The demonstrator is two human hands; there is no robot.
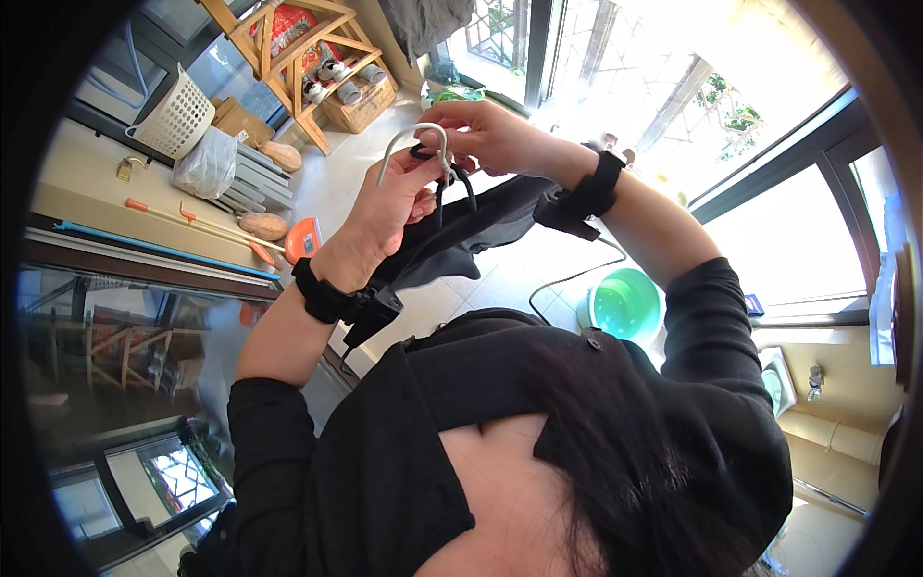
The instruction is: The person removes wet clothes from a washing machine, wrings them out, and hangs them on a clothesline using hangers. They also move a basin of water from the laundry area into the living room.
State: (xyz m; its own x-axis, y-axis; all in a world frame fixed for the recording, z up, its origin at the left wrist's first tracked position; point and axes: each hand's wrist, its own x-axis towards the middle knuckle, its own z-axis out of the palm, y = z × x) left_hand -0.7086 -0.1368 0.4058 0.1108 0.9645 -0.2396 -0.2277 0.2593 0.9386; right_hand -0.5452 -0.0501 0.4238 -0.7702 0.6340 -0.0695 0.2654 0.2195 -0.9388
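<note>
A white clothes hanger [417,128] shows its hook raised between my two hands. My left hand [389,198] pinches the hanger near its neck, beside a black loop of cord or strap. With its fingertips, my right hand [487,137] grips the black strap [461,180] around the hook's base. Below the hands hangs a black garment [461,231], and most of the hanger's body is hidden by it and by my fingers. Each wrist wears a black band with a small device.
A green basin [626,303] stands on the tiled floor at right. At left are a white perforated basket [177,115], grey folded stools [252,180], an orange dustpan [303,239] and squashes. A wooden rack [288,68] holds shoes. Large windows [786,238] line the right side.
</note>
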